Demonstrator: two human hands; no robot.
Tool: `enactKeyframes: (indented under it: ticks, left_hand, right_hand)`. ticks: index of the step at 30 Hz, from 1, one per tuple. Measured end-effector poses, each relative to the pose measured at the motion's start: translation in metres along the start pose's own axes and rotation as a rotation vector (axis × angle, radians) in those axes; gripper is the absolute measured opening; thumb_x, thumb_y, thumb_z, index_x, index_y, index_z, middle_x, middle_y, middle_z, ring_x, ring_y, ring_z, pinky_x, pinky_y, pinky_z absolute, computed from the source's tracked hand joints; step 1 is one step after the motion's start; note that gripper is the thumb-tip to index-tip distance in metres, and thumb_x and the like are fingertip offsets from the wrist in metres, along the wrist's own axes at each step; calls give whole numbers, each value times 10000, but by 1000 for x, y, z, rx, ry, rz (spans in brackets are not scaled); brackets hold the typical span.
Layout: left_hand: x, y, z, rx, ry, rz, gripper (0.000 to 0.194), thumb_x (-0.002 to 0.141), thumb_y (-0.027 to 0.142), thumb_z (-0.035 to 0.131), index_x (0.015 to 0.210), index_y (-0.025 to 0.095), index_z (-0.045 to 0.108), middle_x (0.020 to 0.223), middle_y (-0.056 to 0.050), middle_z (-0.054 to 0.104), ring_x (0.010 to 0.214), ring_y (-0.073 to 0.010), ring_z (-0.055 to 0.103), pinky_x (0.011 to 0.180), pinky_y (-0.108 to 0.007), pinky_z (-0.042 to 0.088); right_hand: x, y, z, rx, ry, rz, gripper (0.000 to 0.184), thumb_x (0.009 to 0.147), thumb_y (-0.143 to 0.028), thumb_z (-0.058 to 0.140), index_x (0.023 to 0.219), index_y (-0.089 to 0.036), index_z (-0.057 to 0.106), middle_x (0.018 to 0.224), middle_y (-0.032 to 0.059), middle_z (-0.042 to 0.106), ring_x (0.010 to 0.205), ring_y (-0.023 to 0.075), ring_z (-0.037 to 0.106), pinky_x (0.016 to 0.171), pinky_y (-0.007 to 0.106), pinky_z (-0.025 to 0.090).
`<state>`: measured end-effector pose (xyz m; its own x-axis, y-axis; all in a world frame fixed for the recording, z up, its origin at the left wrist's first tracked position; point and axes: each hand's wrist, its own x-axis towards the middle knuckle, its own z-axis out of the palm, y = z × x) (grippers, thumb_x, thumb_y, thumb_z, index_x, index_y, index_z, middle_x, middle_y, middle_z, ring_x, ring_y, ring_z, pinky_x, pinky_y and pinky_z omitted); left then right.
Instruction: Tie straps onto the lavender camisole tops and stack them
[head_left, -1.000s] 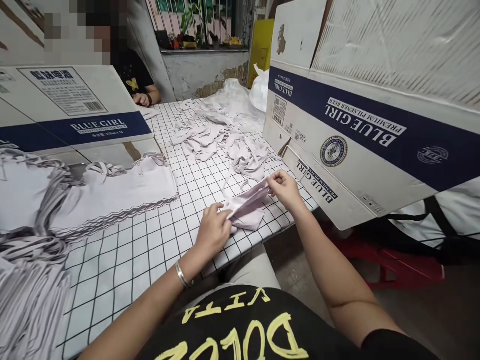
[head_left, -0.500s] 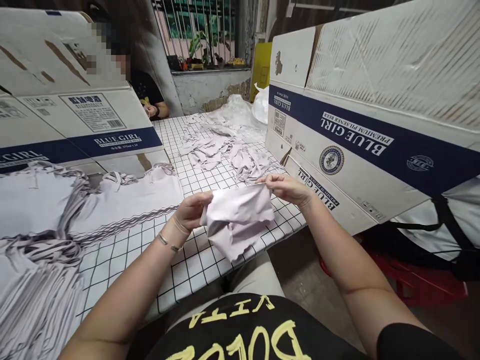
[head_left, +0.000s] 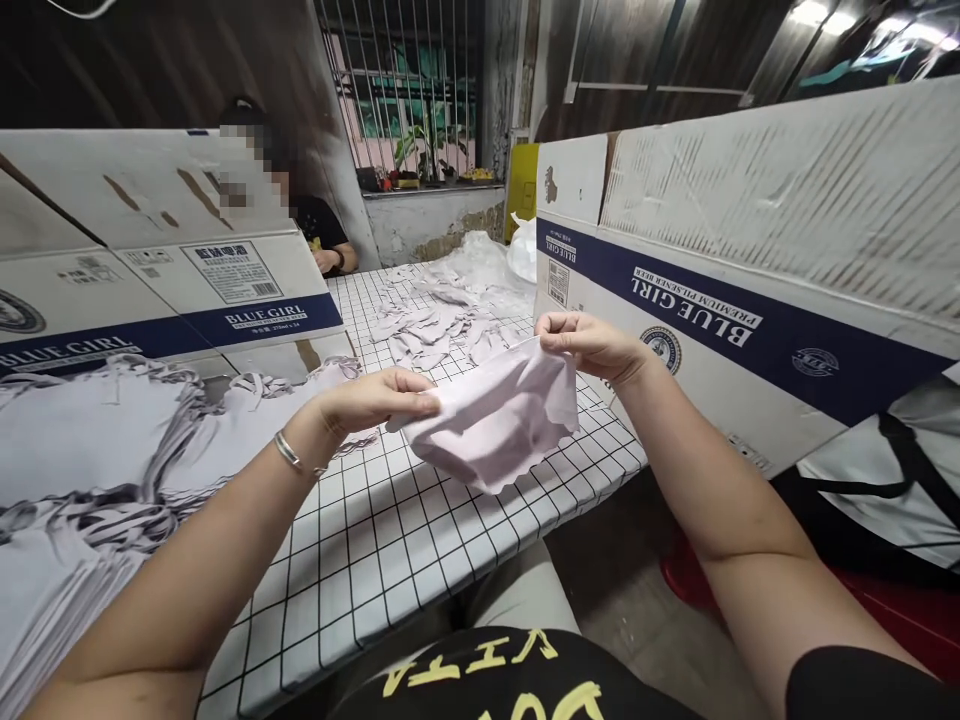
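Observation:
A pale pinkish piece of fabric (head_left: 499, 425) with a wavy lower edge hangs between my two hands, above the near edge of a checked tabletop (head_left: 375, 560). My left hand (head_left: 386, 397) pinches its upper left corner between thumb and fingers. At the upper right corner, my right hand (head_left: 589, 343) grips it the same way. The top edge runs slanted between them, higher on the right. Loose fabric pieces (head_left: 427, 330) of the same colour lie scattered on the table beyond. Stacks of similar pieces (head_left: 82, 430) lie to the left of my left forearm.
One printed carton (head_left: 277, 285) stands at the left behind the stacks. A larger carton (head_left: 720, 260) borders the table on the right. Clear plastic bags (head_left: 487, 260) lie at the far end. Another person's hand (head_left: 327, 260) shows behind the left carton. A red stool (head_left: 892, 610) is at lower right.
Both hands have risen and spread a little apart, with the fabric lifted between them and pulled wider. The camera view has tilted upward.

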<state>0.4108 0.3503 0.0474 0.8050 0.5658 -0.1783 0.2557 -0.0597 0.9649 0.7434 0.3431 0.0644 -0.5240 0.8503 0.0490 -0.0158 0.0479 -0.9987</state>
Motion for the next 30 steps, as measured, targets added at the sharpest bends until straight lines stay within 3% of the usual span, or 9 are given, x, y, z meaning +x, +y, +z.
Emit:
enactKeyframes:
  ticks: [4, 9, 11, 14, 17, 20, 25, 27, 30]
  left_hand:
    - [-20, 0, -16, -89, 77, 99, 322, 690, 457, 729, 668, 150, 633, 599, -42, 567, 568, -153, 546, 534, -296, 467]
    - [-29, -29, -21, 50, 184, -101, 331, 711, 470, 700, 796, 163, 613, 712, -42, 600, 591, -139, 547, 505, -254, 444]
    - [-26, -52, -5, 273, 361, -127, 309, 737, 444, 673, 869, 171, 617, 852, -60, 631, 731, -172, 584, 622, -292, 487]
    - [-25, -92, 41, 612, 673, -74, 229, 826, 404, 571, 847, 177, 594, 881, -56, 610, 818, -193, 568, 728, -336, 477]
    - [-34, -124, 94, 801, 644, -16, 244, 876, 415, 526, 819, 181, 568, 855, -52, 581, 806, -202, 548, 706, -336, 464]
    - [-49, -143, 126, 917, 551, -4, 226, 853, 414, 587, 871, 189, 577, 893, -59, 577, 827, -220, 548, 683, -333, 468]
    - [-66, -151, 130, 994, 468, 102, 208, 941, 225, 432, 840, 178, 608, 869, -65, 592, 797, -185, 549, 729, -320, 463]
    - [-70, -145, 126, 911, 551, 126, 221, 940, 190, 418, 818, 169, 601, 814, -55, 593, 742, -162, 552, 681, -288, 463]
    - [-75, -123, 115, 711, 798, 197, 160, 916, 180, 477, 820, 162, 604, 788, -40, 604, 726, -138, 572, 645, -248, 471]
  right_hand:
    - [1, -7, -7, -72, -131, 74, 245, 755, -297, 755, 762, -130, 576, 676, -15, 548, 574, 65, 487, 477, 172, 357]
    - [1, 27, -6, -206, -63, 170, 271, 747, -363, 740, 834, -154, 591, 773, -1, 576, 666, 90, 525, 592, 217, 422]
    - [-4, 52, -2, -421, 65, 215, 330, 713, -390, 752, 911, -171, 606, 909, 32, 606, 792, 128, 557, 693, 256, 446]
    - [-28, 94, 8, -729, 293, 276, 462, 651, -451, 768, 990, -200, 577, 1019, 53, 600, 883, 174, 556, 749, 296, 445]
    - [-62, 126, 28, -806, 332, 384, 512, 638, -533, 743, 981, -218, 528, 909, 22, 598, 780, 169, 560, 658, 279, 437]
    - [-87, 146, 59, -872, 357, 496, 532, 606, -569, 744, 952, -235, 515, 839, -4, 598, 683, 160, 546, 563, 255, 385]
    - [-95, 164, 97, -946, 486, 417, 233, 771, -434, 606, 750, -219, 518, 746, 3, 609, 673, 164, 546, 569, 254, 345]
    - [-93, 163, 98, -888, 576, 374, 164, 824, -374, 531, 762, -223, 517, 711, 1, 606, 648, 159, 549, 576, 254, 355]
    - [-90, 155, 93, -852, 736, 336, 106, 836, -330, 496, 884, -236, 502, 682, -17, 594, 584, 151, 538, 569, 251, 360]
